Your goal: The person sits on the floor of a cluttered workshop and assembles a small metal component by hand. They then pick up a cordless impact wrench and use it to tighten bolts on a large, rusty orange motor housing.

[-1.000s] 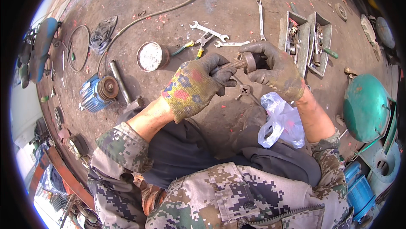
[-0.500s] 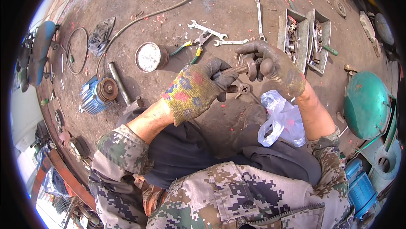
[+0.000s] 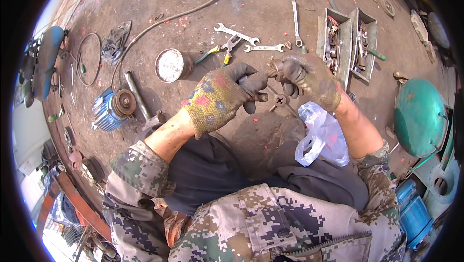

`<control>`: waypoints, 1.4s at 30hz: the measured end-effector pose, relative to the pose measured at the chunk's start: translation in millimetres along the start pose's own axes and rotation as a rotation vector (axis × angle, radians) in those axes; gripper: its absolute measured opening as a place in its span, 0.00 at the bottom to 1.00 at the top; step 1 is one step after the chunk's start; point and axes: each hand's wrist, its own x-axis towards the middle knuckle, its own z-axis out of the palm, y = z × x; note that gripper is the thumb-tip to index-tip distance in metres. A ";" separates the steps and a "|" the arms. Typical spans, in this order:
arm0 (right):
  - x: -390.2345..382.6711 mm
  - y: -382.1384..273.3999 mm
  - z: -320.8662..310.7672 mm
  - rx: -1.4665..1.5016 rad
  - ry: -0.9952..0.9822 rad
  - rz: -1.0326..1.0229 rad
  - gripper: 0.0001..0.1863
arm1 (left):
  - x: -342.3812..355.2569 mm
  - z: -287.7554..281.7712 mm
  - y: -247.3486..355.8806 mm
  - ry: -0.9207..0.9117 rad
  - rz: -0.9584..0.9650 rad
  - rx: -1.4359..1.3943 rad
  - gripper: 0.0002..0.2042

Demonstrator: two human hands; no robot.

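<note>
Both my hands wear work gloves, the left one yellowish with coloured spots, the right one dark and dirty. My left hand point(image 3: 220, 95) is closed around a rusty bolt point(image 3: 268, 72) whose thread points right. A second threaded end point(image 3: 260, 97) sticks out below from the same fist; whether both belong to one piece is hidden. My right hand point(image 3: 314, 79) pinches a round, brown, nut-like piece point(image 3: 277, 64) at the bolt's end. Just below the hands, a die in a die stock point(image 3: 280, 100) lies near the floor.
Open-end wrenches point(image 3: 264, 48), pliers point(image 3: 231, 44) and a can of white stuff point(image 3: 170, 65) lie beyond my hands. Two metal trays of tools point(image 3: 362, 44) stand right. A blue motor point(image 3: 108, 109) sits left. A plastic bag point(image 3: 323, 138) lies by my leg.
My right fingers have curled down from stretched out and closed over the round piece at the bolt's end. My left hand has shifted slightly up and left.
</note>
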 end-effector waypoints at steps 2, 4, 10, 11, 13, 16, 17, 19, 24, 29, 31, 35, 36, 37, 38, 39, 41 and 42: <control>1.8 15.3 -10.2 0.223 -0.073 0.097 0.26 | 1.8 -0.1 -2.4 0.004 -0.035 0.112 0.18; 2.4 8.3 3.1 0.207 -0.061 -0.161 0.26 | -1.3 -1.0 -0.1 -0.001 -0.016 0.053 0.19; 7.5 -3.1 -7.6 0.028 -0.157 0.066 0.47 | -0.3 -1.2 -2.3 0.013 -0.008 0.083 0.14; 7.7 -8.4 -13.3 0.057 -0.208 0.087 0.48 | -1.0 0.5 -0.9 0.035 -0.074 0.052 0.14; 8.4 -0.8 0.3 0.034 -0.132 -0.308 0.45 | -1.8 -1.7 -3.1 -0.019 0.008 0.092 0.14; 11.4 13.0 11.1 -0.060 -0.064 -0.370 0.41 | -1.2 -8.2 -9.4 -0.081 0.257 0.308 0.14; 12.6 15.1 10.2 -0.124 -0.065 -0.367 0.41 | -0.6 -8.9 -10.3 -0.098 0.361 0.405 0.14; 8.2 6.7 -5.2 0.032 -0.217 0.083 0.40 | -5.0 0.1 2.6 -0.016 0.081 0.221 0.15; 13.6 13.4 10.0 -0.165 -0.081 -0.429 0.44 | -1.8 -2.4 1.0 -0.056 0.075 0.208 0.18; 16.0 14.3 -6.2 -0.063 -0.180 0.029 0.37 | -2.3 2.4 -2.7 0.009 -0.038 0.173 0.22; 12.6 21.8 0.8 0.116 -0.135 -0.035 0.34 | -7.1 1.9 5.5 -0.021 -0.072 0.141 0.22; 14.5 20.4 10.1 -0.082 -0.052 -0.405 0.35 | -2.4 -9.5 -13.0 -0.090 0.270 0.297 0.19; 14.6 20.7 8.9 -0.036 -0.110 -0.267 0.37 | -2.2 -10.5 -12.9 -0.116 0.408 0.406 0.18; 14.1 20.7 7.9 0.010 -0.168 -0.129 0.39 | -1.1 -7.6 -11.0 -0.078 0.245 0.304 0.17; 12.6 19.8 4.5 0.012 -0.126 -0.052 0.40 | 0.1 -2.4 -6.6 -0.040 0.082 0.202 0.18; 12.4 19.2 1.7 0.018 -0.084 0.021 0.42 | 0.7 -0.7 -3.4 0.001 -0.083 0.104 0.20; 18.0 18.0 1.8 0.118 -0.205 -0.144 0.41 | -0.9 -5.3 -9.9 -0.045 0.070 0.204 0.19; 19.2 23.6 9.4 0.092 -0.142 -0.310 0.42 | -1.6 -6.6 -12.7 -0.065 0.146 0.250 0.19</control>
